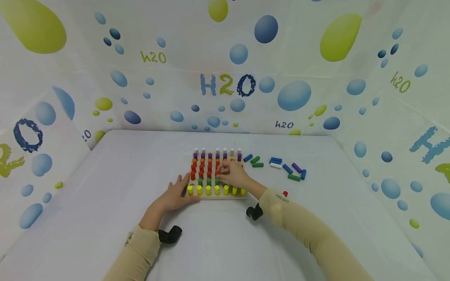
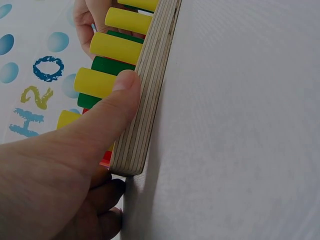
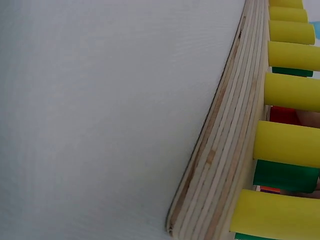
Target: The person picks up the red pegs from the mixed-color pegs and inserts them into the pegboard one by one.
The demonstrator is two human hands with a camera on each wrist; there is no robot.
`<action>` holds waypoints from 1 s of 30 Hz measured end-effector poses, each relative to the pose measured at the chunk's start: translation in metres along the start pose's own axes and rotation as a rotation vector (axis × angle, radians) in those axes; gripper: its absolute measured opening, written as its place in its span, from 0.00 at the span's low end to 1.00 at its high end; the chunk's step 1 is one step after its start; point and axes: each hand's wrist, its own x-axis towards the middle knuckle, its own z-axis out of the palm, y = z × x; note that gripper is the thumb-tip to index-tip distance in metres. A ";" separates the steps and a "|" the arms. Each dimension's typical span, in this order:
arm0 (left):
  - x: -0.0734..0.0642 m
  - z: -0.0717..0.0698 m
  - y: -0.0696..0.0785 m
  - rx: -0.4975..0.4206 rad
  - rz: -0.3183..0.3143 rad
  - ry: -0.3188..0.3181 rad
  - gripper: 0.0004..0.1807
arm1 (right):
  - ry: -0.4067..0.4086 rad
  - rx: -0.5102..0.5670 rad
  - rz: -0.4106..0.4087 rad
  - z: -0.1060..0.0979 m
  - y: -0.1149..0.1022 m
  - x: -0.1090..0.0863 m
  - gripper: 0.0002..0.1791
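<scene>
A wooden pegboard [image 1: 218,198] stands on the white table with rows of coloured pegs in it: yellow in front, then green, red, orange, purple and white at the back. My left hand [image 1: 176,195] rests at its front left corner, thumb along the front edge beside a yellow peg [image 2: 95,82], other fingers against the left side. Over the right half of the board, my right hand [image 1: 233,174] pinches a red peg [image 1: 217,173] among the red row, just behind the green pegs [image 1: 209,182]. My palm and forearm hide several pegs on the right.
Loose blue, green, white and purple pegs lie right of the board, among them a purple peg [image 1: 297,168] and a green peg [image 1: 293,177]. A red peg [image 1: 285,193] lies nearer, beside the right sleeve. Patterned sheets [image 1: 225,58] enclose the back and sides.
</scene>
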 end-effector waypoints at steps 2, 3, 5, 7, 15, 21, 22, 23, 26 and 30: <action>-0.002 0.000 0.002 0.000 -0.005 -0.001 0.57 | -0.007 -0.006 0.000 -0.001 -0.002 -0.002 0.06; -0.003 0.000 0.003 -0.001 -0.007 -0.001 0.56 | -0.011 -0.009 0.002 -0.002 -0.003 -0.004 0.06; -0.005 0.001 0.005 -0.001 -0.011 -0.003 0.56 | -0.017 -0.013 0.010 -0.003 -0.004 -0.005 0.06; -0.007 0.001 0.007 -0.001 -0.012 -0.005 0.57 | -0.021 -0.012 0.021 -0.003 -0.005 -0.008 0.06; -0.017 0.005 0.013 -0.003 -0.011 -0.003 0.57 | -0.029 0.038 0.030 -0.012 -0.004 -0.021 0.09; -0.016 0.006 0.014 -0.007 -0.012 -0.002 0.57 | -0.027 0.087 -0.020 -0.027 -0.001 -0.032 0.10; -0.016 0.006 0.014 -0.009 -0.014 -0.002 0.57 | -0.026 0.091 -0.028 -0.030 0.000 -0.034 0.11; -0.016 0.006 0.014 -0.008 -0.015 -0.001 0.57 | -0.023 0.091 -0.036 -0.033 0.001 -0.036 0.11; -0.016 0.006 0.015 -0.008 -0.019 -0.001 0.57 | -0.020 0.101 -0.050 -0.041 0.004 -0.043 0.12; -0.015 0.006 0.014 -0.011 -0.025 -0.007 0.57 | -0.025 0.105 -0.074 -0.049 0.012 -0.052 0.13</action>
